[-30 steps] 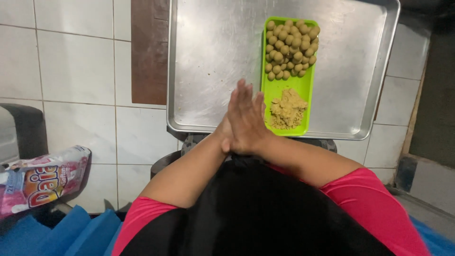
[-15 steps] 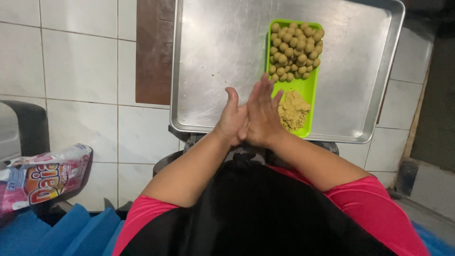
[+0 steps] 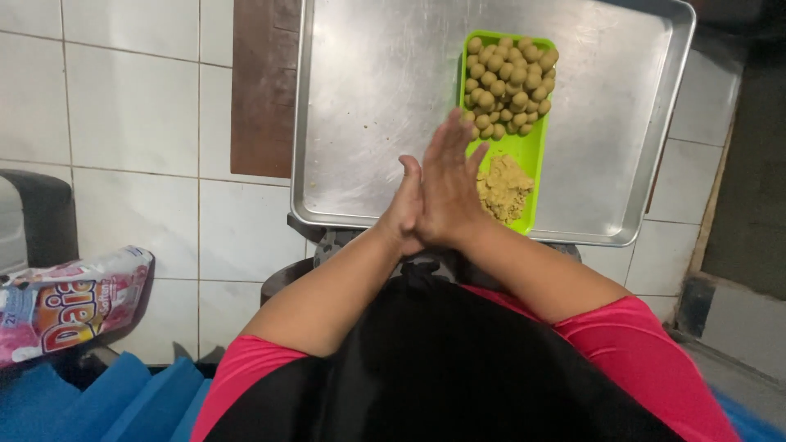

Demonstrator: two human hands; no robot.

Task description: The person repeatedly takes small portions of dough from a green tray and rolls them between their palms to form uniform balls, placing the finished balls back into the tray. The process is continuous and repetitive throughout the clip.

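My left hand [image 3: 404,206] and my right hand [image 3: 449,182] are pressed palm to palm over the near edge of a large metal tray [image 3: 377,106]. The right hand's fingers reach further forward than the left's. Anything between the palms is hidden. Just beyond the fingertips lies a narrow green tray [image 3: 530,147]. It holds several small round tan dough balls [image 3: 508,86] at its far end and a heap of crumbly tan dough [image 3: 503,188] at its near end.
The metal tray rests on a dark stand [image 3: 327,241] over a white tiled floor [image 3: 131,123]. A brown tile strip [image 3: 262,82] runs left of the tray. A colourful plastic packet [image 3: 70,299] lies at the left, with blue foam pieces [image 3: 123,401] below it.
My palms have slid against each other: the right hand moved forward over the green tray and the left hand drew back. The view shifted slightly.
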